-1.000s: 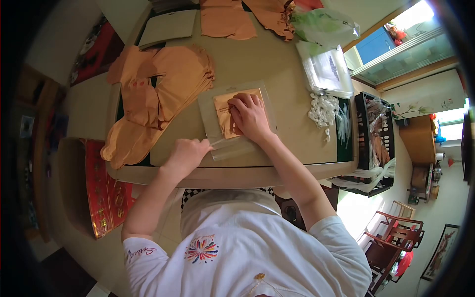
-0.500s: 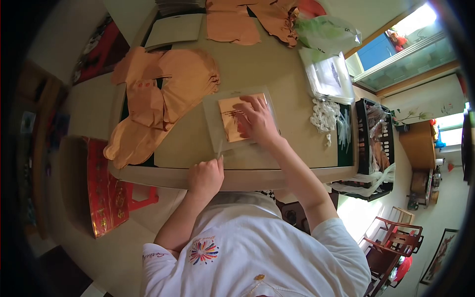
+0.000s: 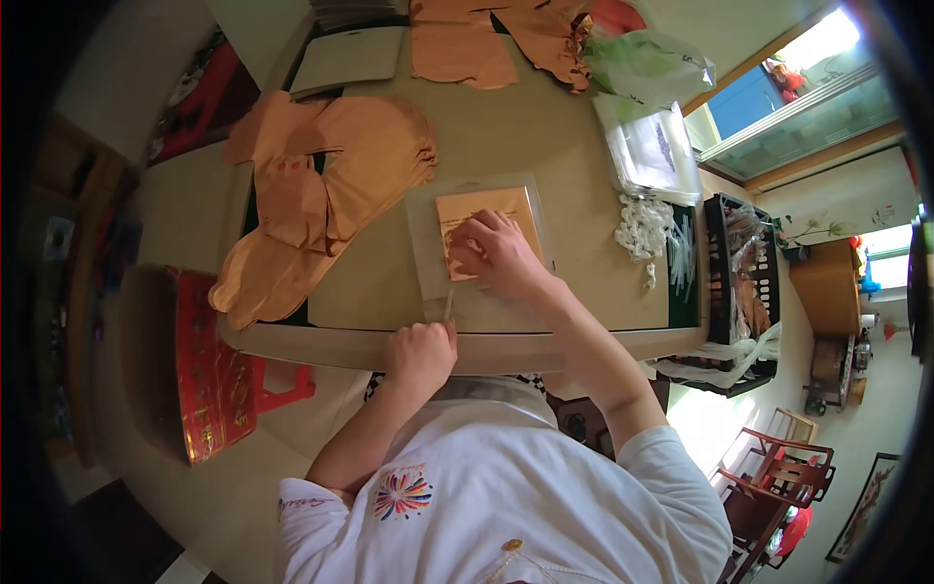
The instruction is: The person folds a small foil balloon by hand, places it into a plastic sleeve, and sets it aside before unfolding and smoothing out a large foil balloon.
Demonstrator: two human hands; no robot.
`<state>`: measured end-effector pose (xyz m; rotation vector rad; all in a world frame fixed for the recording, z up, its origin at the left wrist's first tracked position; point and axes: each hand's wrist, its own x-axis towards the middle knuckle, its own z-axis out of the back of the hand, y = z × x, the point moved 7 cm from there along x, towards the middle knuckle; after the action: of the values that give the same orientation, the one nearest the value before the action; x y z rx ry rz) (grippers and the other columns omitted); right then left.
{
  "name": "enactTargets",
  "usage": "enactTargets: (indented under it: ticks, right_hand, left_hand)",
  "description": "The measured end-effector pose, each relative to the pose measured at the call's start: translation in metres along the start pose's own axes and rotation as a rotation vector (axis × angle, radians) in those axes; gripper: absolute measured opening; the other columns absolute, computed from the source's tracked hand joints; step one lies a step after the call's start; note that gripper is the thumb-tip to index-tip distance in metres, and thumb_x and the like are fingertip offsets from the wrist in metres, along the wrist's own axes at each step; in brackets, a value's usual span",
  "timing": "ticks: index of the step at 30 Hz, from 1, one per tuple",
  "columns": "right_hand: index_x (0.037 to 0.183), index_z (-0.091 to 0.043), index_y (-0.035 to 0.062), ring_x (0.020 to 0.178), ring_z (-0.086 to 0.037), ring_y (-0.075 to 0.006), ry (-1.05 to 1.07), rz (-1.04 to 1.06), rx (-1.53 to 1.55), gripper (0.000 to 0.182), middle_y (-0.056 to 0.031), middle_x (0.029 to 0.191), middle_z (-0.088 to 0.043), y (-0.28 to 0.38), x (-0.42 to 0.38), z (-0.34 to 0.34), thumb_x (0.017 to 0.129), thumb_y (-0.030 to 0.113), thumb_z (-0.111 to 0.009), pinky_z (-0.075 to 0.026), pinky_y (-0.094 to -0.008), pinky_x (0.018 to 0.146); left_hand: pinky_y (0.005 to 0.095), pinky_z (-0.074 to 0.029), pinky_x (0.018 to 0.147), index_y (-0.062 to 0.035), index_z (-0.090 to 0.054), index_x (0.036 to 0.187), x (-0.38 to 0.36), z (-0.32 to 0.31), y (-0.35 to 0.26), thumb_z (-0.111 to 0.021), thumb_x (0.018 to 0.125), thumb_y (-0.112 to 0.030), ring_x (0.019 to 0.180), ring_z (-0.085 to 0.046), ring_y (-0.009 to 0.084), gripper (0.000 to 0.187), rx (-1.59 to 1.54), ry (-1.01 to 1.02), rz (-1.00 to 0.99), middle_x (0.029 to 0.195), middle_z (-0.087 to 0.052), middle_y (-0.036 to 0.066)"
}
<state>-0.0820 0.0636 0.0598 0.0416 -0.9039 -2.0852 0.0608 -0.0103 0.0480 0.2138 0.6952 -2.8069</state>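
Tabletop (image 3: 593, 195) bears one coppery packet (image 3: 486, 202) under the right hand (image 3: 501, 255).

Flat copper foil packet (image 3: 486, 202), seemingly inside clear bag (image 3: 425, 238), on tan table (image 3: 516, 131), thin pale strip (image 3: 449, 304) at bag's near edge

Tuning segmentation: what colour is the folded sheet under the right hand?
The folded sheet is metallic copper, with dark print. Best in the head view, the only one.

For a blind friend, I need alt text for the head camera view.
A right hand rests on a copper-coloured packet bordered by clear plastic, while the left hand pinches a thin strip near the table edge; copper-coloured sheets lie left.
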Motion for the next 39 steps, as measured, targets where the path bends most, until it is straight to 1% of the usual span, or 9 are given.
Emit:
enactTargets:
  ticks: [5,8,11,14,23,29,32,36,39]
  right_hand:
    - [0.087,-0.06,0.0025,0.068,-0.061,-0.0285,0.215,-0.266,0.173,0.017,-0.0129,0.075,-0.063,0.011,-0.061,-0.002,0.084,0.018,-0.064,-0.05,-0.0359,0.063]
    - [0.088,-0.058,0.0012,0.061,-0.06,-0.0154,0.22,-0.512,0.38,0.012,-0.0066,0.068,-0.06,0.031,-0.085,-0.006,0.089,0.012,-0.061,-0.049,-0.0292,0.059]
    - [0.086,-0.057,0.0014,0.062,-0.062,-0.0175,0.03,-0.738,0.706,0.014,-0.01,0.065,-0.062,-0.003,-0.118,-0.026,0.087,0.014,-0.061,-0.049,-0.0344,0.06]
    - [0.089,-0.055,0.0031,0.062,-0.057,-0.0085,0.118,-0.839,0.663,0.01,-0.0035,0.067,-0.06,0.004,-0.12,-0.003,0.093,0.012,-0.056,-0.047,-0.025,0.057]
    - [0.101,-0.057,0.005,0.073,-0.064,-0.0362,0.288,-0.496,0.18,0.022,-0.0163,0.076,-0.066,0.023,-0.094,-0.017,0.087,0.021,-0.06,-0.05,-0.0425,0.065]
    - [0.102,-0.063,0.0043,0.069,-0.065,-0.0314,0.005,-0.578,0.486,0.017,-0.0141,0.078,-0.067,0.025,-0.069,-0.028,0.086,0.012,-0.062,-0.051,-0.0382,0.063]
    - [0.102,-0.067,0.002,0.067,-0.063,-0.015,-0.03,-0.564,0.427,0.016,-0.0079,0.082,-0.069,0.033,-0.078,-0.011,0.088,0.007,-0.064,-0.051,-0.0299,0.063]
    - [0.104,-0.063,0.0046,0.074,-0.066,-0.0265,-0.081,-0.326,0.232,0.02,-0.0147,0.093,-0.065,0.028,-0.069,0.033,0.084,0.005,-0.064,-0.053,-0.0328,0.062]
    - [0.111,-0.062,0.0079,0.105,-0.058,-0.0311,-0.181,-0.223,-0.07,0.027,-0.0173,0.121,-0.056,-0.004,-0.035,0.056,0.084,0.011,-0.064,-0.049,-0.04,0.085]
  left_hand:
    - [0.048,-0.051,0.055,-0.0031,-0.064,0.061,-0.004,0.003,-0.006,-0.05,0.094,-0.029,0.058,-0.064,0.0388,0.044,-0.05,-0.08,-0.048,0.058,-0.061,0.021]
    - [0.0452,-0.052,0.052,-0.0057,-0.066,0.074,-0.008,-0.026,-0.012,-0.05,0.094,-0.032,0.056,-0.065,0.036,0.037,-0.076,-0.076,-0.171,0.062,-0.063,0.018]
    - [0.0431,-0.054,0.064,-0.0061,-0.062,0.088,-0.007,-0.022,-0.021,-0.056,0.091,-0.027,0.077,-0.067,0.0332,0.022,-0.138,0.062,-0.215,0.083,-0.066,0.017]
    - [0.0405,-0.052,0.079,-0.0057,-0.06,0.093,0.002,0.032,-0.026,-0.066,0.082,-0.013,0.1,-0.061,0.0301,0.015,-0.151,-0.404,-0.414,0.104,-0.062,0.015]
    - [0.0401,-0.05,0.088,-0.0047,-0.063,0.096,0.036,0.019,0.014,-0.065,0.079,-0.001,0.103,-0.06,0.0298,0.017,-0.208,-0.543,-0.349,0.101,-0.064,0.01]
    - [0.0404,-0.05,0.088,-0.0047,-0.064,0.097,0.033,0.019,0.015,-0.067,0.078,-0.002,0.103,-0.061,0.0306,0.019,-0.239,-0.543,-0.344,0.1,-0.065,0.01]
    - [0.0408,-0.047,0.094,-0.0058,-0.063,0.107,0.032,0.018,0.017,-0.071,0.076,-0.005,0.112,-0.056,0.0308,0.032,-0.256,-0.451,-0.369,0.112,-0.061,0.011]
    - [0.0412,-0.042,0.102,-0.0067,-0.058,0.117,0.024,0.023,0.011,-0.075,0.072,-0.01,0.123,-0.047,0.0307,0.049,-0.271,-0.257,-0.413,0.127,-0.052,0.013]
    - [0.0408,-0.04,0.105,-0.0084,-0.057,0.121,0.023,0.027,0.013,-0.077,0.069,-0.01,0.127,-0.043,0.0306,0.055,-0.246,-0.167,-0.455,0.133,-0.049,0.011]
